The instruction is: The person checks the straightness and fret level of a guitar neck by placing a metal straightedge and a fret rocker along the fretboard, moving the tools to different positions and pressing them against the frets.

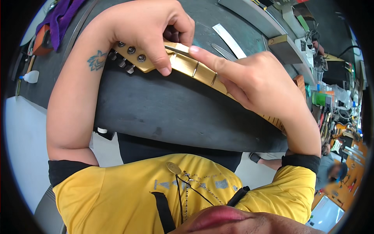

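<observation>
A guitar neck (pixel 187 69) of pale wood with metal frets lies slantwise over the dark bench, its headstock to the left with several metal tuners (pixel 131 50). My left hand (pixel 156 35) is closed at the headstock end. Its thumb presses on the neck near the first frets, its fingers curl behind. A thin dark metal strip (pixel 177 49) lies along the far edge there, between the left hand and my right index fingertip. My right hand (pixel 249 78) is closed round the neck farther right, index finger stretched out to the strip's end. The right palm hides part of the fretboard.
Beyond the neck lie a steel ruler (pixel 230 41) and a thin pointed metal tool (pixel 223 51). A purple cloth (pixel 60 23) and a small white bottle (pixel 31 77) are at left. Shelving (pixel 257 17) and clutter line the right; another person (pixel 329 171) is at far right.
</observation>
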Demonstrator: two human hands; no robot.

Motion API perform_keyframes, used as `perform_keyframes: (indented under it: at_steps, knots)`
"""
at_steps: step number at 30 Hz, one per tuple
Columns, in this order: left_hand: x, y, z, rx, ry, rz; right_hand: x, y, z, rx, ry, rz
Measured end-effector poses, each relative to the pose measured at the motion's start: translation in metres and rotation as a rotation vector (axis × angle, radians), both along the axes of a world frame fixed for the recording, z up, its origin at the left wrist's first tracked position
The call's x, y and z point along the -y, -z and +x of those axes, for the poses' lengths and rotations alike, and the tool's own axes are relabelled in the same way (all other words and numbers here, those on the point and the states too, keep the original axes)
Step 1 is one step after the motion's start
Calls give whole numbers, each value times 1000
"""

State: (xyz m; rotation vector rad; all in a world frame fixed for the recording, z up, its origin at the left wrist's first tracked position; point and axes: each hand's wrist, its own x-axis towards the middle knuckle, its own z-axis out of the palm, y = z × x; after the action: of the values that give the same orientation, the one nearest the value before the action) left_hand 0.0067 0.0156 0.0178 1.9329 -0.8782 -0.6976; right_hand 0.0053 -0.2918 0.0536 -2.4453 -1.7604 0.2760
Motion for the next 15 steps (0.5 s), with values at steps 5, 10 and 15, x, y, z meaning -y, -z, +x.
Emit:
perform_keyframes:
  at_steps: [5,10,15]
  knots:
    - [1,5,10,-59,5,16,15,-4,0,-13,6,-29]
    - [0,1,1,65,1,-53,-4,2,-4,7,-1,-22]
    - [5,-3,1,-27,-11,4,12,1,-2,-24,37,-39]
